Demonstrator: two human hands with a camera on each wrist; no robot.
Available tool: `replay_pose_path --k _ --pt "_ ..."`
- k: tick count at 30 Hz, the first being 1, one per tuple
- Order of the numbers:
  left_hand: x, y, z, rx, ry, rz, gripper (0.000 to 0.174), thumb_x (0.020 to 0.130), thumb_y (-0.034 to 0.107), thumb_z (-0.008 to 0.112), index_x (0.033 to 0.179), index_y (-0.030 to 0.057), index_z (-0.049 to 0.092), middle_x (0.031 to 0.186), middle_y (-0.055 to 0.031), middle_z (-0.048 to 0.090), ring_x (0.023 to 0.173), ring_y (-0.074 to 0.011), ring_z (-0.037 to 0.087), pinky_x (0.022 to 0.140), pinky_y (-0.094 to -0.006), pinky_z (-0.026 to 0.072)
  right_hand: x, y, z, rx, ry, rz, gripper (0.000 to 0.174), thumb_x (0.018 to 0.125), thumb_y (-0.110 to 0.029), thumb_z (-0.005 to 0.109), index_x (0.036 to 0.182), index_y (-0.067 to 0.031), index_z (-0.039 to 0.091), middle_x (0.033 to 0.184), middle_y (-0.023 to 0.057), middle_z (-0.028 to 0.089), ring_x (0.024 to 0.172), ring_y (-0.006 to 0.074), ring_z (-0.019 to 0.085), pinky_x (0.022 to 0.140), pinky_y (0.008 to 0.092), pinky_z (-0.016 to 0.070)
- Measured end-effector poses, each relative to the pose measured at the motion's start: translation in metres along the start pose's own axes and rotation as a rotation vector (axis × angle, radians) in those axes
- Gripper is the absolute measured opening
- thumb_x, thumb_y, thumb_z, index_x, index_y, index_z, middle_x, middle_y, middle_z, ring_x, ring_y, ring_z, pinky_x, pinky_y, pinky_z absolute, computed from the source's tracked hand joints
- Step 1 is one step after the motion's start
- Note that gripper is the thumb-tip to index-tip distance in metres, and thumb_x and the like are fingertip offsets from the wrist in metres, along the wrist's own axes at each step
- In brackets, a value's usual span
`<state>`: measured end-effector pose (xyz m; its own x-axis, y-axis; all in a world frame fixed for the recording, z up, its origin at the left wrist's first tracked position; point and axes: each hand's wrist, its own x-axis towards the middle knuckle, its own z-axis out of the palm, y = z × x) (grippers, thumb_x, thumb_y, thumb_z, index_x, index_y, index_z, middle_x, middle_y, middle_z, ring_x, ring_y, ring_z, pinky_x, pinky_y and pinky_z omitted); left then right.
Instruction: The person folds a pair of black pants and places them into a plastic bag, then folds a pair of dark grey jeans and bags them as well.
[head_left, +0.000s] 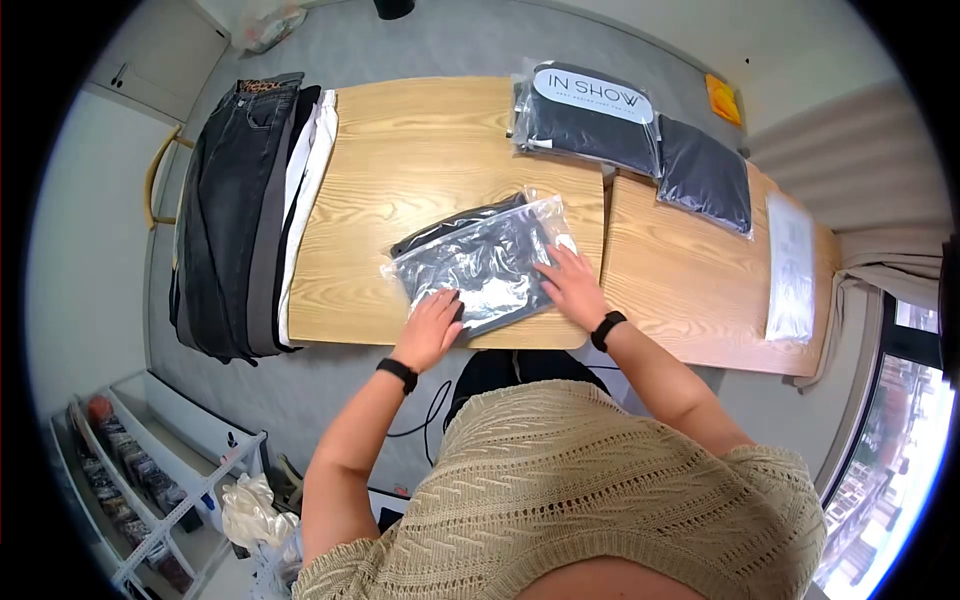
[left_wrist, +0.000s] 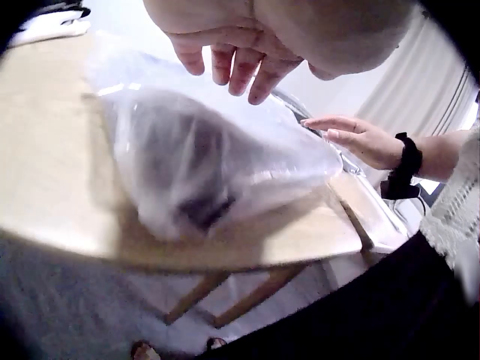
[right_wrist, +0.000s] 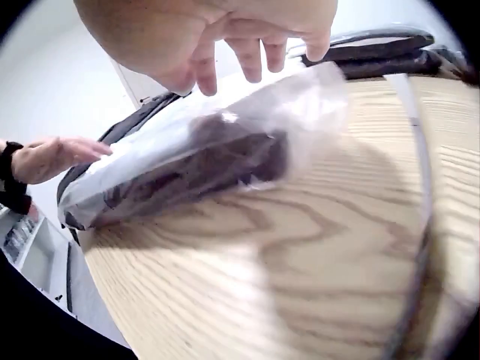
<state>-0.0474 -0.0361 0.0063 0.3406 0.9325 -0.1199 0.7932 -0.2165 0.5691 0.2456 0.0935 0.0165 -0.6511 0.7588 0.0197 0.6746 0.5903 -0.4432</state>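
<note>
A clear plastic bag (head_left: pixel 480 265) with a dark folded garment inside lies at a slant near the table's front edge. My left hand (head_left: pixel 432 328) rests on its lower left part, fingers extended. On the bag's right side, my right hand (head_left: pixel 573 287) lies with fingers stretched out over the plastic. Both wrist views show straight fingers over the bag, none curled round it. Another dark folded piece (head_left: pixel 455 222) pokes out from behind the bag's far edge.
Dark and white trousers (head_left: pixel 232 215) hang over the table's left end. Packed bags, one labelled IN SHOW (head_left: pixel 590 150) and one plain dark bag (head_left: pixel 705 175), lie at the back right. A stack of clear bags (head_left: pixel 790 270) sits far right. A seam (head_left: pixel 606 235) divides the two tabletops.
</note>
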Motion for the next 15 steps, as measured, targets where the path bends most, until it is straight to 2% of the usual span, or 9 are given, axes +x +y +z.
replay_pose_path --k 3,5,7,8,9,10,12,13,15 --pt "-0.031 0.009 0.026 -0.037 0.091 -0.149 0.05 0.087 0.021 0.056 0.131 0.0018 0.044 0.142 -0.0133 0.036 0.133 -0.035 0.03 0.106 -0.0486 0.0278 -0.029 0.036 0.016 -0.043 -0.108 0.076 0.039 0.087 -0.024 0.059 0.125 -0.0172 0.055 0.136 0.0146 0.046 0.129 0.0322 0.038 0.108 0.0452 0.0266" --pt "-0.03 0.028 0.02 0.084 0.08 -0.201 0.054 0.083 0.016 0.058 0.133 0.0026 0.042 0.143 -0.0131 0.036 0.132 -0.0346 0.031 0.106 -0.0479 0.0285 -0.034 0.051 0.03 0.351 -0.026 0.296 0.039 0.088 -0.021 0.058 0.126 -0.014 0.054 0.126 0.0153 0.054 0.121 0.0326 0.046 0.102 0.042 0.0347" --pt "-0.027 0.027 0.027 0.231 0.104 -0.242 0.071 0.071 0.003 0.064 0.137 0.0062 0.038 0.144 -0.0124 0.034 0.133 -0.0339 0.032 0.105 -0.0462 0.031 -0.029 0.046 0.027 0.486 -0.042 0.387 0.039 0.088 -0.02 0.058 0.126 -0.0126 0.054 0.123 0.0157 0.056 0.116 0.0327 0.05 0.098 0.0402 0.0385" --pt "-0.025 0.018 0.038 0.235 0.105 -0.243 0.071 0.071 0.003 0.064 0.137 0.0062 0.038 0.144 -0.0124 0.034 0.133 -0.0339 0.032 0.105 -0.0462 0.031 -0.024 0.043 0.023 0.607 -0.052 0.472 0.039 0.088 -0.019 0.058 0.126 -0.0111 0.054 0.119 0.0161 0.059 0.11 0.0328 0.054 0.094 0.0383 0.0423" --pt "-0.024 0.008 0.05 0.288 0.161 -0.228 0.073 0.068 0.0 0.064 0.137 0.0074 0.038 0.144 -0.0124 0.034 0.133 -0.0341 0.031 0.105 -0.0461 0.0319 -0.025 0.052 0.043 0.493 0.071 0.416 0.044 0.087 -0.016 0.059 0.13 -0.0102 0.05 0.113 0.0194 0.06 0.099 0.0311 0.059 0.087 0.036 0.0458" --pt "-0.022 0.005 0.053 0.339 0.217 -0.213 0.076 0.066 -0.002 0.064 0.136 0.0086 0.038 0.144 -0.0125 0.034 0.133 -0.0342 0.031 0.105 -0.046 0.0328 -0.023 0.046 0.04 0.492 0.073 0.414 0.044 0.087 -0.016 0.059 0.13 -0.0102 0.05 0.113 0.0194 0.06 0.099 0.0311 0.059 0.087 0.036 0.0458" --pt "-0.021 0.004 0.052 0.315 0.227 -0.202 0.075 0.065 -0.002 0.065 0.135 0.0091 0.039 0.144 -0.0126 0.033 0.133 -0.0353 0.03 0.104 -0.0439 0.0348 -0.019 0.037 0.039 0.522 0.103 0.562 0.05 0.086 -0.013 0.061 0.134 -0.0109 0.046 0.101 0.0153 0.063 0.084 0.0232 0.061 0.075 0.0318 0.0492" --pt "-0.022 0.006 0.049 0.194 0.21 -0.217 0.073 0.066 -0.001 0.064 0.134 0.0085 0.04 0.142 -0.0136 0.036 0.132 -0.0356 0.032 0.105 -0.0427 0.035 -0.019 0.041 0.04 0.52 0.102 0.559 0.05 0.086 -0.013 0.061 0.134 -0.0109 0.046 0.101 0.0153 0.063 0.084 0.0232 0.061 0.075 0.0318 0.0492" --pt "-0.023 0.004 0.039 0.075 0.195 -0.233 0.07 0.067 0.0 0.064 0.133 0.008 0.042 0.14 -0.0146 0.039 0.131 -0.0358 0.033 0.105 -0.0415 0.0351 -0.017 0.048 0.038 1.013 0.064 0.678 0.055 0.086 -0.011 0.062 0.137 -0.0104 0.042 0.088 0.0088 0.064 0.069 0.0133 0.058 0.062 0.0255 0.048"
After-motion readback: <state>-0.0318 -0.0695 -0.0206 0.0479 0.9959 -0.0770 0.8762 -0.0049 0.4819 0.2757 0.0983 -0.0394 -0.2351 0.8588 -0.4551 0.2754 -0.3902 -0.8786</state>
